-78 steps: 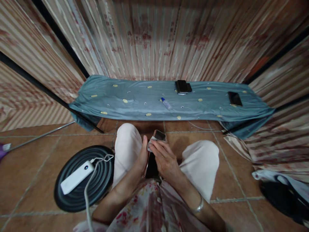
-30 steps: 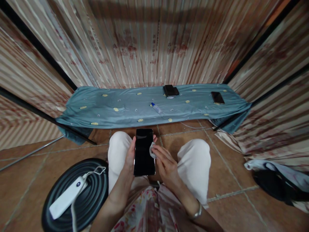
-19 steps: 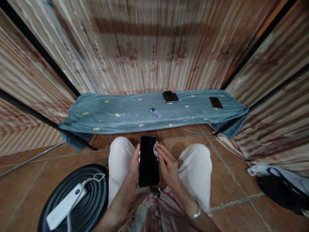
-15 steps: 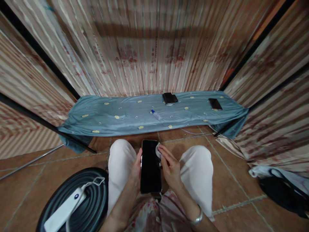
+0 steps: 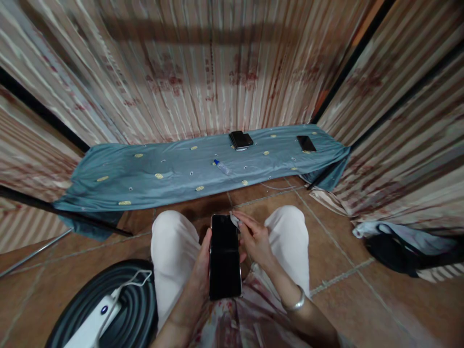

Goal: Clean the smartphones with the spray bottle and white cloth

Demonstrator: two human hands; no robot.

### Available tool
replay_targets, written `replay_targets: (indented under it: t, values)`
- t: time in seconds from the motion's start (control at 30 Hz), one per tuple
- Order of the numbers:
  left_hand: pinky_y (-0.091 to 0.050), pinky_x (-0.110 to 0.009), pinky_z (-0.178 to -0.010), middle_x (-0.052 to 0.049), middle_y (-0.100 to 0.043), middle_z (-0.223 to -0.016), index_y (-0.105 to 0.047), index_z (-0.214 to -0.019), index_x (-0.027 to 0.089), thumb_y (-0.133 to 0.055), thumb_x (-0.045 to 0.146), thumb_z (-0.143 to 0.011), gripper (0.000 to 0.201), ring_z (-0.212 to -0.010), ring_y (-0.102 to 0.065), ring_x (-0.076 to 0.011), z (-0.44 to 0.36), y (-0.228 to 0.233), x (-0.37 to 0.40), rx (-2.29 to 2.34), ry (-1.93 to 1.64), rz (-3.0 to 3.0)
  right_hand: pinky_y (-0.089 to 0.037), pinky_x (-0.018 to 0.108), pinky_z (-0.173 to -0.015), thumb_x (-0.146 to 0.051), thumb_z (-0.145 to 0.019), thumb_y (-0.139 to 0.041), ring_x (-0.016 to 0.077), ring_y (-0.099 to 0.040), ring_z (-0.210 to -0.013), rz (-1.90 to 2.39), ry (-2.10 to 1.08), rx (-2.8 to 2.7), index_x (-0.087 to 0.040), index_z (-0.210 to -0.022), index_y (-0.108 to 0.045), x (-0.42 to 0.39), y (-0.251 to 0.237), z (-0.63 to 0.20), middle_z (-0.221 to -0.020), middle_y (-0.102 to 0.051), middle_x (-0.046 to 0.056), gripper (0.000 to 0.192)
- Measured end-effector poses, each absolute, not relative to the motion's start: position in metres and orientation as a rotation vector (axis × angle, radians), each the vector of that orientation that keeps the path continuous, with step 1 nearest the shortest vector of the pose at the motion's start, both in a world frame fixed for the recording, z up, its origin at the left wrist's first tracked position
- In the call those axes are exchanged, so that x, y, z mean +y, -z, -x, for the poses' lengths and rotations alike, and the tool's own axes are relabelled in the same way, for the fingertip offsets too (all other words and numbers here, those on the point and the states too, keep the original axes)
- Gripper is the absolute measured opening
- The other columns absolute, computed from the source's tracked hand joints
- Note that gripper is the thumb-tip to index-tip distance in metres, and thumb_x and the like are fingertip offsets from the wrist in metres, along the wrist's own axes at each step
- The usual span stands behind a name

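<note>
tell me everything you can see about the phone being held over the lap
The phone is a black slab with a dark, glossy screen that is off and faces up, with a thin metallic edge. It is held lengthwise above the lap between the knees. The left hand grips its left edge. The right hand presses a small pale wipe against its top right corner.

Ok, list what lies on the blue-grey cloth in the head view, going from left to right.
small clear bottle with a blue cap → stack of dark phones → single dark phone, all lying apart on the blue-grey cloth.
</note>
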State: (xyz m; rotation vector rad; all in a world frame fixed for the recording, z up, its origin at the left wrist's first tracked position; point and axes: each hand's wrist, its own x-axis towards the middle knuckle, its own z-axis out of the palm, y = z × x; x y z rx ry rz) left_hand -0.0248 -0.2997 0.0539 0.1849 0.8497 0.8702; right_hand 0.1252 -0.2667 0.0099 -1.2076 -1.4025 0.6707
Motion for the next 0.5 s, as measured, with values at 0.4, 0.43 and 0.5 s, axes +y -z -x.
replay_targets:
  t: [0.4, 0.43, 0.5]
  values:
    - [-0.059, -0.033, -0.069, -0.012, -0.076, -0.100, -0.062, -0.127, 0.021, -0.058, 0.051, -0.085, 0.052, -0.080, -0.074, -0.0243, 0.037, -0.054, -0.306, 0.844, -0.783, -0.122, -0.054, 0.037, -0.092, -0.015, -0.095, -0.045, 0.0194, -0.065, -0.105, 1.144, -0.483, -1.811, -0.023, -0.112, -0.068, -0.252, -0.029, -0.138, -0.109, -0.072, 0.007, 0.030]
    - [-0.059, -0.032, -0.060, -0.012, -0.076, -0.089, -0.065, -0.122, 0.017, -0.056, 0.055, -0.085, 0.053, -0.069, -0.073, -0.0243, 0.035, -0.050, -0.300, 0.879, -0.731, -0.114, -0.054, 0.037, -0.091, -0.015, -0.095, -0.044, 0.0196, -0.064, -0.104, 1.138, -0.470, -1.825, -0.023, -0.112, -0.068, -0.251, -0.030, -0.136, -0.109, -0.071, 0.007, 0.030]
    - [-0.056, -0.032, -0.051, -0.011, -0.075, -0.073, -0.067, -0.115, 0.014, -0.054, 0.058, -0.085, 0.055, -0.057, -0.071, -0.0235, 0.031, -0.044, -0.290, 0.906, -0.724, -0.110, -0.053, 0.038, -0.091, -0.014, -0.095, -0.043, 0.0200, -0.064, -0.104, 1.122, -0.449, -1.861, -0.022, -0.112, -0.068, -0.249, -0.032, -0.133, -0.109, -0.071, 0.007, 0.031]
